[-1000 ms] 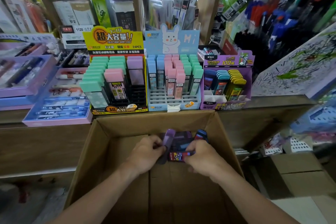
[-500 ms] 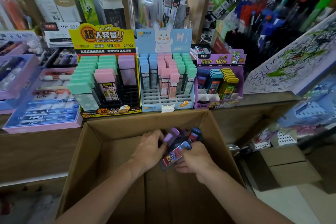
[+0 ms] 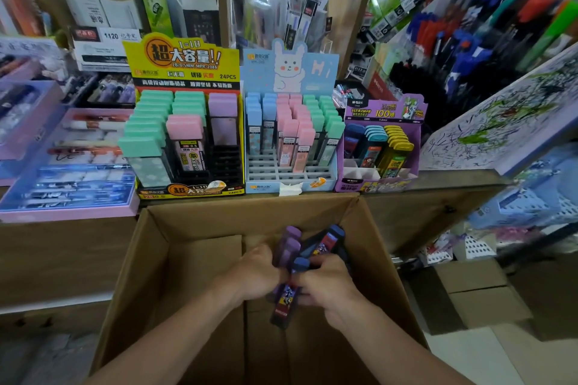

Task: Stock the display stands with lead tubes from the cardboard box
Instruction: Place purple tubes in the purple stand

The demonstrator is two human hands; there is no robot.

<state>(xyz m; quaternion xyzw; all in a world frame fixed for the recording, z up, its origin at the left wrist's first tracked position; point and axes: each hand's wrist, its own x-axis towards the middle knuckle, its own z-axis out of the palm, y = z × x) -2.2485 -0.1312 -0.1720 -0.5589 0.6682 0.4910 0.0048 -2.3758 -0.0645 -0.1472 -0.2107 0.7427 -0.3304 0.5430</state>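
From the head camera, looking down and forward, a person stands at a brown wooden desk (image 3: 438,197) crowded with stationery. Right in front of them, an open brown cardboard box (image 3: 162,275) sits below the desk's front edge, and both bare forearms reach into it. The left hand (image 3: 255,273) is curled closed around purple-capped lead tubes (image 3: 289,247) that stick up past its fingers. The right hand (image 3: 328,286) is also closed, gripping a dark lead tube with a blue cap and a colourful printed label (image 3: 289,294), which hangs tilted between the two hands. Another dark, blue-capped tube (image 3: 328,239) lies just behind them inside the box. On the desk above the box stand three display stands side by side. The yellow and black stand (image 3: 184,66) on the left holds wide tubes with green, pink and purple caps. The pale blue stand with a white rabbit on its header (image 3: 289,69) in the middle holds slim tubes with blue, pink and green caps, with bare slots along its front rows. The small purple cardboard stand (image 3: 383,112) on the right holds tubes with blue and yellow caps. Flat lilac trays of pens (image 3: 68,209) lie to the left, and racks of blue, red and green pens (image 3: 469,34) fill the shelves on the right.
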